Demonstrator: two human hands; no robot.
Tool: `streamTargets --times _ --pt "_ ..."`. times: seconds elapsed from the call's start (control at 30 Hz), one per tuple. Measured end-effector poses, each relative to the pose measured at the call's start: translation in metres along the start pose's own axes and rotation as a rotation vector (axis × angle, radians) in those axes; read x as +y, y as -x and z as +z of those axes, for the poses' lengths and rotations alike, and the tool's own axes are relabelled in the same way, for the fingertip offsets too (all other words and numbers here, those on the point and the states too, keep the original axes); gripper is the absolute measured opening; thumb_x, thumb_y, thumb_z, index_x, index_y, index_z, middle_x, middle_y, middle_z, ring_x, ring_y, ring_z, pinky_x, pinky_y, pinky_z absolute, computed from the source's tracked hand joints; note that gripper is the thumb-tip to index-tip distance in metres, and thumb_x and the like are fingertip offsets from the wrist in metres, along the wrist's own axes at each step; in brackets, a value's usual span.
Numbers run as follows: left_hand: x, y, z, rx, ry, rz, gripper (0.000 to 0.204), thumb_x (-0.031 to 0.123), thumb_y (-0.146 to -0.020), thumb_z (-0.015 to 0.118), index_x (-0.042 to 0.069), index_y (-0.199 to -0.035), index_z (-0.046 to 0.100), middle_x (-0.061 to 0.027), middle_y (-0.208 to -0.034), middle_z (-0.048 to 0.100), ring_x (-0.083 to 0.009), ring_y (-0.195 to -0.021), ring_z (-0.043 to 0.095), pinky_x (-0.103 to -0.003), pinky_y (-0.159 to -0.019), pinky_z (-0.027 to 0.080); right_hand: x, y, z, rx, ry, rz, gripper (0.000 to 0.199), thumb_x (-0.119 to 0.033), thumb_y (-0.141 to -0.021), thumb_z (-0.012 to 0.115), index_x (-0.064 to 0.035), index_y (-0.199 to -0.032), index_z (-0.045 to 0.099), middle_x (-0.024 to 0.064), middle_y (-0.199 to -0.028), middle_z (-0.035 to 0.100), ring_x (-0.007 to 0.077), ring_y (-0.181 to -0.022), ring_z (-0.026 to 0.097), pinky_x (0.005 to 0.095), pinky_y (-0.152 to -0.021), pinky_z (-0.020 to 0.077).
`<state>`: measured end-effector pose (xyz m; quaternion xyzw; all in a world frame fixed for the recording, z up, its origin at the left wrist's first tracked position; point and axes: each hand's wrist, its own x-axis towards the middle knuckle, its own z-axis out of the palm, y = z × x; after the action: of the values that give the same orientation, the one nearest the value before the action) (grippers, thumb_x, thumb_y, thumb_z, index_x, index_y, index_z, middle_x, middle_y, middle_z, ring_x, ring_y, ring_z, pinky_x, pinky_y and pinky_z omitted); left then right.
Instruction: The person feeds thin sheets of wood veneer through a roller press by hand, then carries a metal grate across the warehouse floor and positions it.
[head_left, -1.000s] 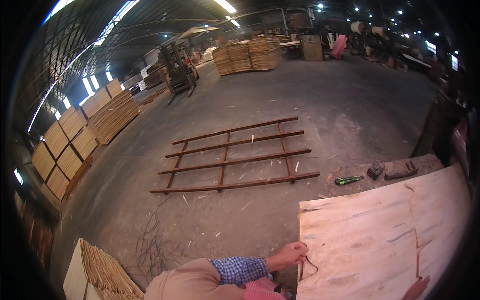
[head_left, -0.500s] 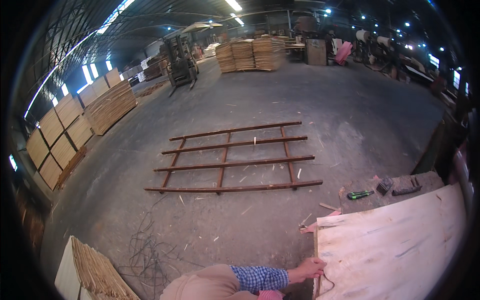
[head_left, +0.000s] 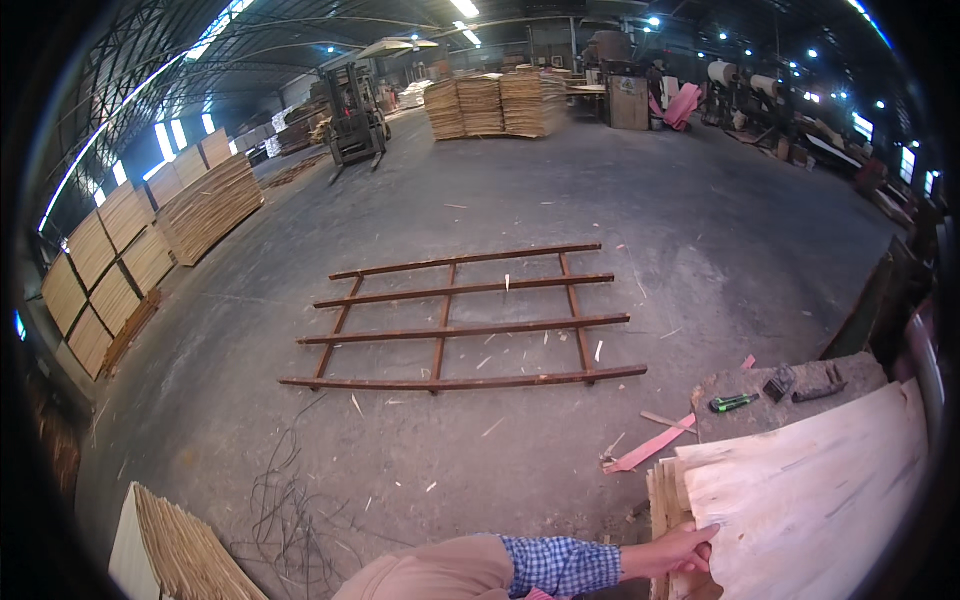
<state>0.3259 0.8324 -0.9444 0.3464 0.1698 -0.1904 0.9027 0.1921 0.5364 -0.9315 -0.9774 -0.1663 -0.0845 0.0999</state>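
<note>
"What is the left hand [head_left: 688, 550] doing?"

"At the lower right, reaching from a blue checked sleeve [head_left: 562, 565], it pinches the left edge of a pale wood sheet [head_left: 810, 490] between thumb and fingers. The right hand is out of view, so I cannot tell its state."

"Where is the sheet?"

"In the lower right corner, over a stack of similar sheets [head_left: 662, 500] whose layered edges show at its left."

"What is near it?"

"Just beyond, a rough slab [head_left: 765, 418] carries a green-and-black cutter [head_left: 733, 403], a dark block [head_left: 779, 383] and a long dark object [head_left: 820, 391]. A pink strip [head_left: 652, 443] lies on the floor [head_left: 700, 250] beside the slab."

"And farther off?"

"A rust-brown frame [head_left: 465, 330] of crossed bars lies flat near the centre. Behind it, a forklift [head_left: 352, 115] stands left of wood stacks [head_left: 490, 108]."
</note>
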Motion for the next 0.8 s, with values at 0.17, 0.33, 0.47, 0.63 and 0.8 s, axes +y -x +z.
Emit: streamTargets --times 0.17,0.33,0.47,0.63,0.8 --pt "0.001 -0.016 -0.025 0.037 -0.136 -0.051 0.032 0.043 -0.098 0.053 0.011 -0.105 0.051 0.0003 -0.087 0.058 -0.0098 -0.073 0.064 -0.020 -0.059 0.049 0.007 -0.003 0.010 -0.067 0.028 0.008 0.087 -0.065 -0.082 0.061 -0.0018 -0.140 0.047 0.0260 -0.141 0.045 0.0435 -0.129 0.042 0.0507 -0.108 0.0360" --pt "-0.030 -0.033 -0.070 0.073 -0.025 -0.131 0.033 0.038 -0.097 0.054 0.009 -0.113 0.053 -0.0014 -0.093 0.061 -0.0106 -0.076 0.065 -0.022 -0.058 0.052 0.033 0.004 0.042 -0.178 0.158 -0.079 0.083 -0.060 -0.085 0.060 -0.0006 -0.140 0.045 0.0257 -0.142 0.044 0.0430 -0.129 0.043 0.0516 -0.109 0.0354" --pt "-0.038 -0.023 -0.094 0.058 0.102 -0.082 0.033 0.035 -0.096 0.057 0.011 -0.118 0.054 -0.0024 -0.104 0.063 -0.0130 -0.085 0.065 -0.025 -0.064 0.052 0.037 0.000 0.044 -0.200 0.146 -0.124 0.080 -0.056 -0.087 0.060 0.0028 -0.139 0.044 0.0271 -0.141 0.043 0.0423 -0.131 0.041 0.0518 -0.110 0.0349" --pt "-0.046 0.013 -0.123 0.057 0.174 -0.067 0.039 0.033 -0.097 0.057 0.014 -0.130 0.049 -0.0093 -0.120 0.061 -0.0191 -0.098 0.064 -0.029 -0.077 0.054 0.018 -0.032 0.032 -0.274 -0.083 -0.138 0.077 -0.044 -0.086 0.069 0.0060 -0.138 0.044 0.0293 -0.142 0.041 0.0411 -0.135 0.037 0.0478 -0.112 0.0331" --pt "-0.076 0.066 -0.167 0.286 0.202 -0.064 0.040 0.034 -0.097 0.058 0.010 -0.128 0.053 -0.0116 -0.120 0.063 -0.0217 -0.104 0.064 -0.030 -0.083 0.053 -0.155 -0.113 0.037 -0.400 -0.794 -0.193 0.056 -0.008 -0.075 0.068 0.0044 -0.128 0.051 0.0206 -0.126 0.056 0.0345 -0.120 0.052 0.0412 -0.105 0.0372"
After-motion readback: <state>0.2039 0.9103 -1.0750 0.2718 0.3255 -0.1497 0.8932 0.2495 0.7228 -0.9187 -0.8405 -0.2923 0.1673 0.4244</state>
